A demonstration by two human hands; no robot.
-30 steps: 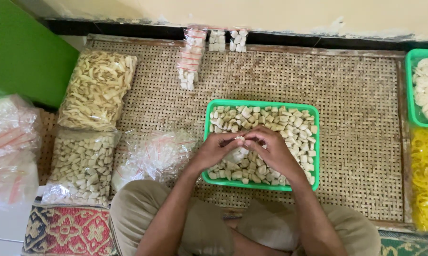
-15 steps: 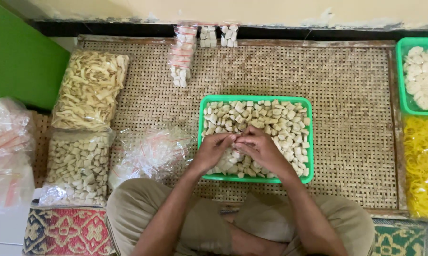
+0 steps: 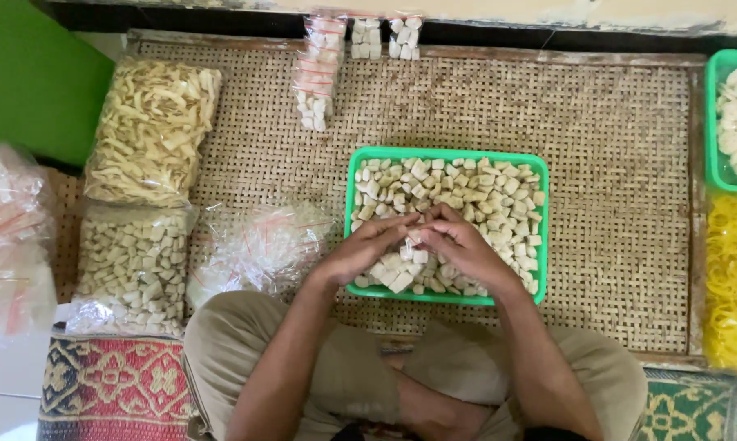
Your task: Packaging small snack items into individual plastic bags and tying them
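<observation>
hands joined over green tray (image 3: 360,163) of pale snack cubes (image 3: 483,184); left hand (image 3: 367,249) and right hand (image 3: 460,245) pinched together on something small, unclear what; bag pile (image 3: 258,245) lain beside.

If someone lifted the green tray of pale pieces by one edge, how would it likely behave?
The green tray looks like thin plastic, so it would probably flex somewhat. It is filled with loose pale pieces, so they would likely slide toward the low side and might spill over the shallow rim. It rests flat on the woven mat and seems unlikely to tip when merely pushed.
</observation>
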